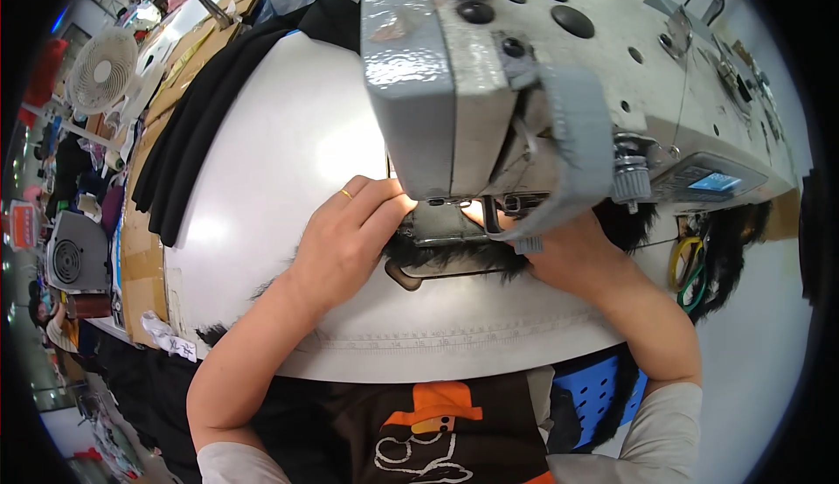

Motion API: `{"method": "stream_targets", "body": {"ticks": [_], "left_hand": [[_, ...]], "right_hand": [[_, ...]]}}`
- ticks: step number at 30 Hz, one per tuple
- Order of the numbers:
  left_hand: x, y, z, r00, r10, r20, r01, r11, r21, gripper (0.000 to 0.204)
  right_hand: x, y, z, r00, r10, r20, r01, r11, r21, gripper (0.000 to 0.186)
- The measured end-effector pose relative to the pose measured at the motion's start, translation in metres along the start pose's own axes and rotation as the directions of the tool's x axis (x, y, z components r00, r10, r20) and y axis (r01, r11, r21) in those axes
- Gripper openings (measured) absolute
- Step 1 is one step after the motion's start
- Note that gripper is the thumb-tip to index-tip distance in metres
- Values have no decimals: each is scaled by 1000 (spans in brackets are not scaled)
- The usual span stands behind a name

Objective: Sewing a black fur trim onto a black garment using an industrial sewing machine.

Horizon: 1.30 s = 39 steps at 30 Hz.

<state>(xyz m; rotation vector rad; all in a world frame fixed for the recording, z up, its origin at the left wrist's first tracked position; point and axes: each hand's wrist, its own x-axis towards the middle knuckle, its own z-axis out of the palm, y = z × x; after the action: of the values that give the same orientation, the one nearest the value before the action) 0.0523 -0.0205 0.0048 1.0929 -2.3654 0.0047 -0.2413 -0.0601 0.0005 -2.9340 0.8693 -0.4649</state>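
A grey-and-white sewing machine (411, 90) stands over the white table. My left hand (354, 235) has its fingers bent and held together on a strip of black furry material (428, 252), just left of the presser foot and metal needle plate (437, 220). My right hand (564, 252) reaches under the machine head from the right, beside that strip; its fingertips are mostly hidden by the head and guard, so its grip is unclear. The strip trails across both sides of the plate, partly under my hands and wrists.
Folded black fabric (210, 125) lines the table's left, beside cardboard (144, 296) and a white fan (103, 70). Scissors (687, 270) and more black fur (725, 265) lie at the right. A blue perforated crate (585, 396) shows below the table's front edge (454, 362).
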Motion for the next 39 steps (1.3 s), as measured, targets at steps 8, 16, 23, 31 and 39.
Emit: {"method": "stream_targets", "body": {"ticks": [8,16,23,31,39], "left_hand": [[4,0,-14,980,148,134,-166,977,131,38],[-4,-9,-12,991,69,114,-65,997,-37,37],[0,-10,-15,983,110,146,-106,994,-30,36],[-1,-12,-12,992,30,121,-12,989,-146,42],[-2,-4,-7,992,-46,120,65,986,-154,47]], "right_hand": [[1,0,-9,1000,10,-29,-8,997,72,12],[2,0,-11,995,-44,-94,47,999,25,11],[-6,4,9,989,151,12,-151,975,166,16],[-2,-3,9,971,214,-107,-197,968,155,23],[-9,-2,-7,998,-45,-32,41,994,-106,28]]}}
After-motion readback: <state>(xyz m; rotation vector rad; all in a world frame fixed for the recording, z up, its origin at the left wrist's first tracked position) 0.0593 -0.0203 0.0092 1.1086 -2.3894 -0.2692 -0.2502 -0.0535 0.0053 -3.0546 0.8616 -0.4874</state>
